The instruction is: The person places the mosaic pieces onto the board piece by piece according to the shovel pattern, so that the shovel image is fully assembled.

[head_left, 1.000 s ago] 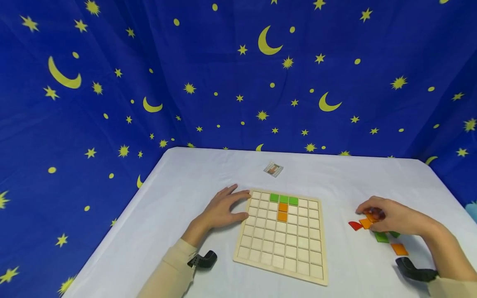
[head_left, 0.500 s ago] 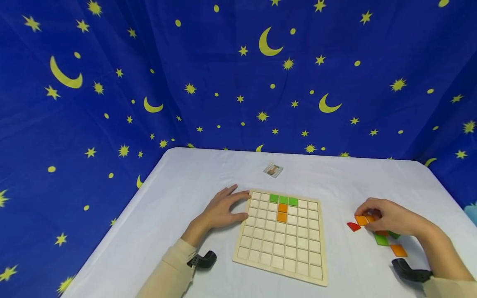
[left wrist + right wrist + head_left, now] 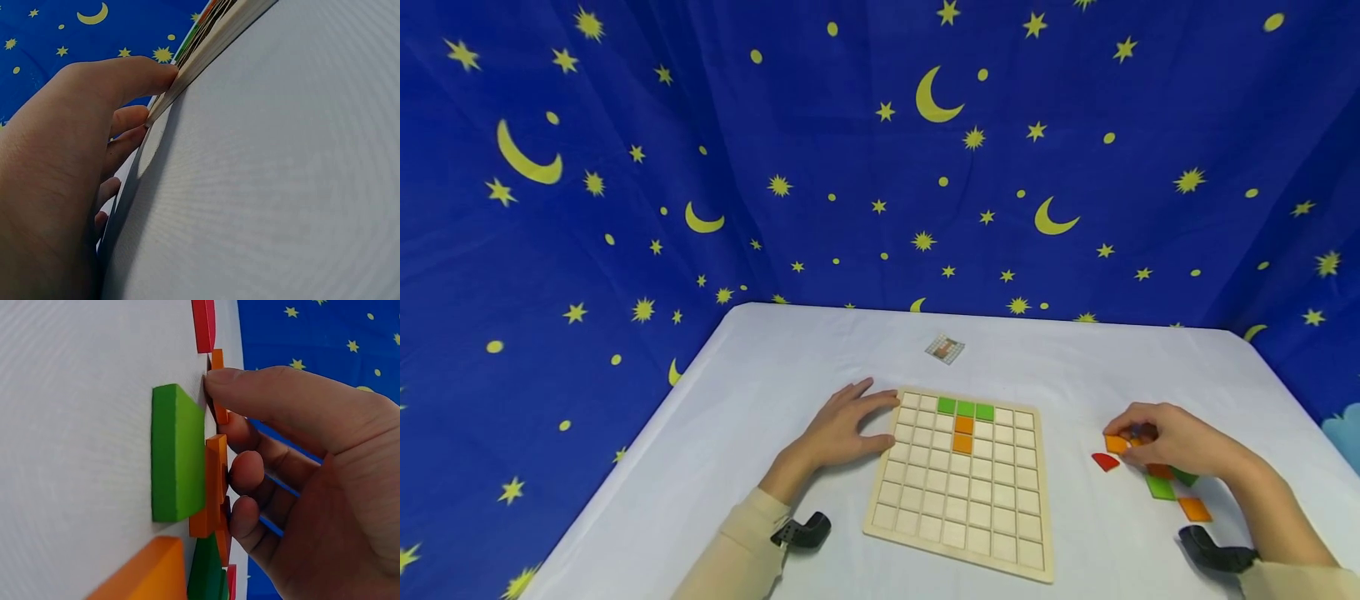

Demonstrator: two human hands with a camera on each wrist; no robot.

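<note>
So the orange tile (image 3: 1116, 444) is out on the cloth well to the right of the board, at the far end of the loose pile, and your right hand (image 3: 1183, 442) has it pinched between thumb and fingertips. Can't tell if it's fully off the cloth or just tipped up.

My guess is it's painted wood: light, stiff, maybe a bit slick, not something you'd break easily. I'd take it by two opposite edges; it's thick enough for a fingertip, and pressing on the face would probably just skid it.

Right by it there's a red quarter-round (image 3: 1105, 462), and nearer you a green tile (image 3: 1161, 487) plus another orange one (image 3: 1194, 509). Your knuckles hide some of the pile.

Your left hand is well apart from the right, fingers loosely spread, thumb and index touching the left edge of the board (image 3: 955, 502). The board looks stiff and fairly light, so steadying it by the rim makes sense. It's got three green squares in the far row and two orange below the middle one. Small card (image 3: 945, 349) lies beyond.
</note>
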